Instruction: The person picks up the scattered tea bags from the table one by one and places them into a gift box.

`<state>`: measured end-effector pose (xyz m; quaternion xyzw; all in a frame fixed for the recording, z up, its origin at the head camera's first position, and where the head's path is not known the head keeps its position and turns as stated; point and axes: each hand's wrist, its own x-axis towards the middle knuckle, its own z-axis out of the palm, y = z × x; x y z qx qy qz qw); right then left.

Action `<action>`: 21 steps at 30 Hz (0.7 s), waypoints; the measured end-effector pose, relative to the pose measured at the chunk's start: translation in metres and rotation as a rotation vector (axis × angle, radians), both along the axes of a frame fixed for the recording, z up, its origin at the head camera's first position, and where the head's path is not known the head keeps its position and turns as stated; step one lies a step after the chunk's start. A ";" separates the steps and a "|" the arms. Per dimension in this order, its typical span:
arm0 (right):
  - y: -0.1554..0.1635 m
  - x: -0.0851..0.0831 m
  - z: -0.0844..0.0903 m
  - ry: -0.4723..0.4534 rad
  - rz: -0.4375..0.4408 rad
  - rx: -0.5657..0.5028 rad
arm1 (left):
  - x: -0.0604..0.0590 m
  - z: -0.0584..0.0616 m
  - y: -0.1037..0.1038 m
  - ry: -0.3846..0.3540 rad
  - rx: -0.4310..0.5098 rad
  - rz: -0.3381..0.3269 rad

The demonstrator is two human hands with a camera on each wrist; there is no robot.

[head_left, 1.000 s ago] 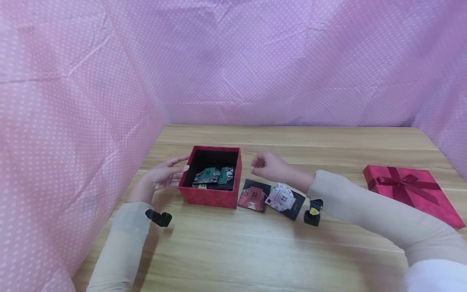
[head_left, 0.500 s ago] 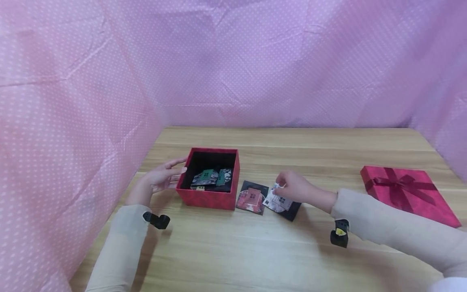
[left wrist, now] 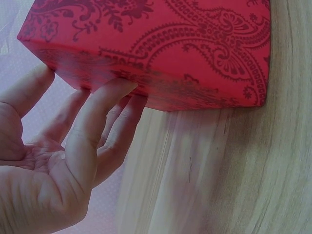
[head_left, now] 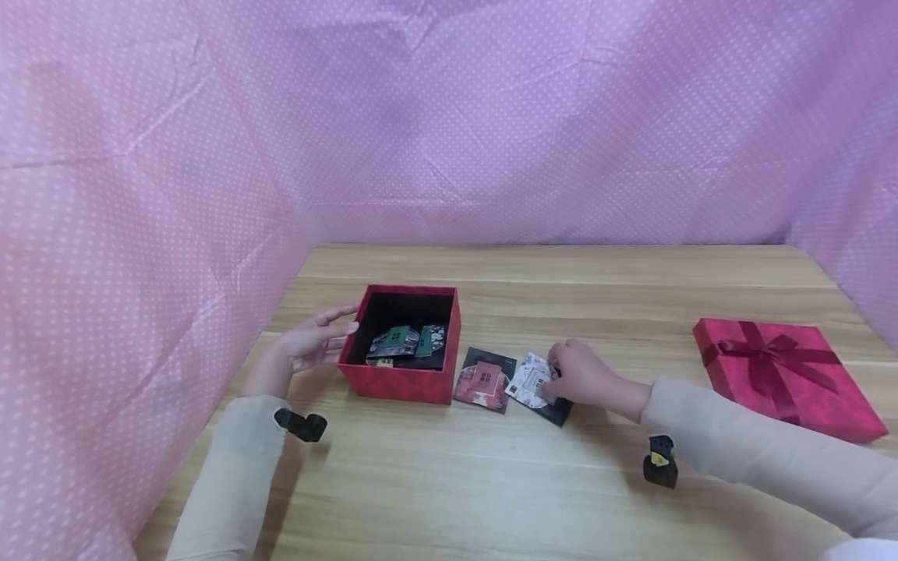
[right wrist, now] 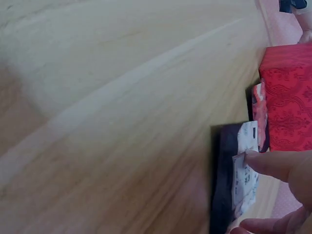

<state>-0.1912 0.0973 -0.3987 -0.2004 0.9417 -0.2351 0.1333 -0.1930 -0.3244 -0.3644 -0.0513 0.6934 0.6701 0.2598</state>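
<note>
An open red patterned box (head_left: pixel 400 383) stands on the wooden table (head_left: pixel 491 483), with several small printed packets (head_left: pixel 407 341) inside. My left hand (head_left: pixel 312 343) is open, its straight fingers (left wrist: pixel 105 105) touching the box's left wall (left wrist: pixel 161 44). To the right of the box lie a red packet (head_left: pixel 484 379) and a white-and-black packet (head_left: pixel 528 379). My right hand (head_left: pixel 578 378) sits on the white-and-black packet's right side. In the right wrist view, a fingertip (right wrist: pixel 265 163) and the thumb pinch that packet (right wrist: pixel 246 183).
A red lid with a ribbon bow (head_left: pixel 779 374) lies flat at the table's right. Pink dotted cloth (head_left: pixel 140 195) walls in the table on the left, back and right. Bare wood stretches across the near and far parts of the table.
My right hand came down from beside the box's right rim, moved right, and settled on the white-and-black packet. My left hand stayed against the box.
</note>
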 end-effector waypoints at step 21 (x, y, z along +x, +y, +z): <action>-0.002 -0.002 0.005 -0.132 0.008 -0.014 | -0.001 -0.001 -0.003 -0.021 -0.021 0.021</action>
